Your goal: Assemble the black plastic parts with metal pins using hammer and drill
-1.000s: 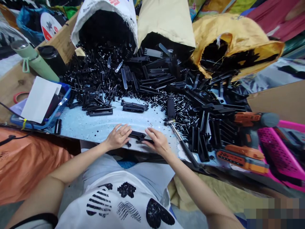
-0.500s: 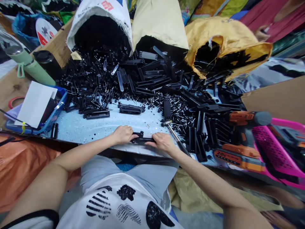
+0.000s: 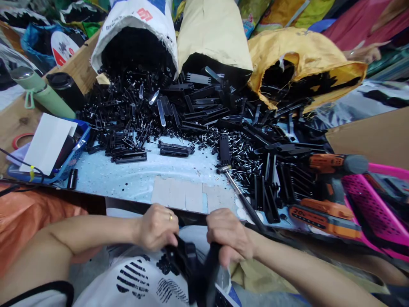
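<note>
Close to my body, below the table edge, I hold a black jointed plastic part [image 3: 198,273], blurred by motion and bent into a V shape. Around its left arm my left hand [image 3: 157,228] is closed, a ring on one finger. My right hand [image 3: 227,233] wraps the other arm. On the table just beyond the hands are grey cardboard patches [image 3: 179,194]. A hammer [image 3: 241,194] lies to the right of them, handle toward me. Similar black assembled parts [image 3: 175,149] sit farther back.
Heaps of black strips [image 3: 124,111] and small pins [image 3: 238,155] spread from a white sack [image 3: 137,19], a cream sack [image 3: 214,34] and a yellow sack [image 3: 306,47]. An orange cordless drill [image 3: 326,213] and pink basket [image 3: 370,200] stand right, a blue basket [image 3: 75,153] left. A co-worker's hand [image 3: 366,53] shows behind.
Both hands have come back from the tabletop toward my body with the black part, which was nearly straight and is now bent. The cardboard patches have come into sight.
</note>
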